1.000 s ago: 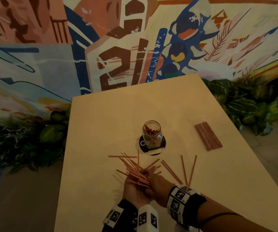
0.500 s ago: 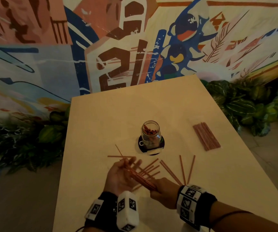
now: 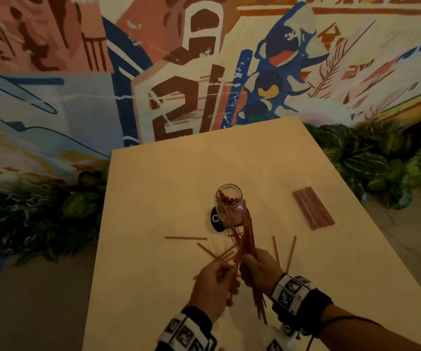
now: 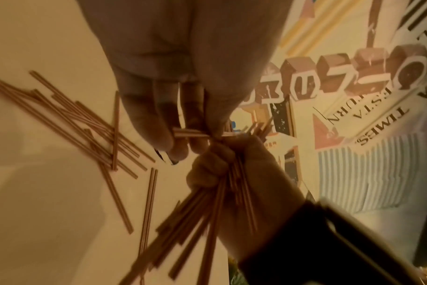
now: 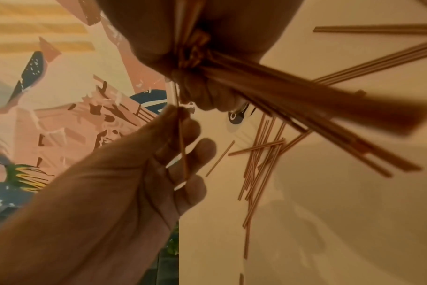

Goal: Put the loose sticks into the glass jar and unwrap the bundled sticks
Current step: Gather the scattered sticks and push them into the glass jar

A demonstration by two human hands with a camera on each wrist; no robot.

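Right hand (image 3: 260, 268) fisted round gathered sticks (image 3: 248, 236), long axis pointing far toward the glass jar (image 3: 228, 205) straight ahead; left hand (image 3: 213, 287) pinches a few.

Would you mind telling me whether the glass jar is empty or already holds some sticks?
Partly filled. Through the open mouth of the upright glass jar reddish stick ends show inside, seen from the head view.

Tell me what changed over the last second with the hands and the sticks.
The right hand has taken over the gathered sticks and tipped them upright, ends pointing toward the glass jar. The left hand, which cradled them low over the table, now pinches only one or two sticks. The jar, the wrapped bundle and the scattered sticks stayed put.
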